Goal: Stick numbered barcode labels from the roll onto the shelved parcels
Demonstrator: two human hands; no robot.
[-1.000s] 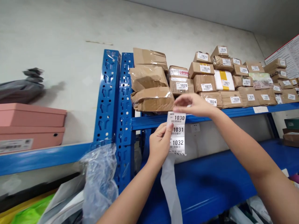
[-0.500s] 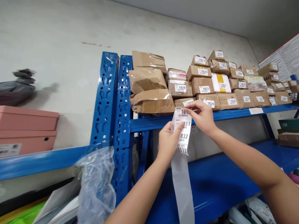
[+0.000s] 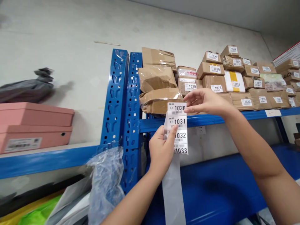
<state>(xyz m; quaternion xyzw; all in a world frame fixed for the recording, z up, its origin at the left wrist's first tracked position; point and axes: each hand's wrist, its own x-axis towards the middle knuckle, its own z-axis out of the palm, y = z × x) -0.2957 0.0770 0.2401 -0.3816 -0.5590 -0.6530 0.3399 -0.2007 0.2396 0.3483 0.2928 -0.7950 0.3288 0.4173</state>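
My left hand (image 3: 161, 150) holds a strip of white number labels (image 3: 178, 129), printed 1030 to 1033, by its left edge, thumb across the 1031 and 1032 labels. Bare backing paper (image 3: 173, 193) hangs down below the hand. My right hand (image 3: 203, 101) pinches the right edge of the top label, 1030. The strip is held up in front of the blue shelf edge (image 3: 246, 114), just below a brown parcel (image 3: 159, 100) wrapped in tape, which bears no number label.
The upper shelf carries several numbered brown boxes (image 3: 217, 69), labelled 1014 to 1029. Blue perforated uprights (image 3: 124, 103) stand left of them. Two pink boxes (image 3: 35, 125) and a grey bag (image 3: 28, 89) sit on the left shelf. Crumpled clear plastic (image 3: 105, 181) hangs below.
The strip has straightened from a tilt to upright, and my right hand has shifted from the label's top to its right edge. The view has swung slightly left.
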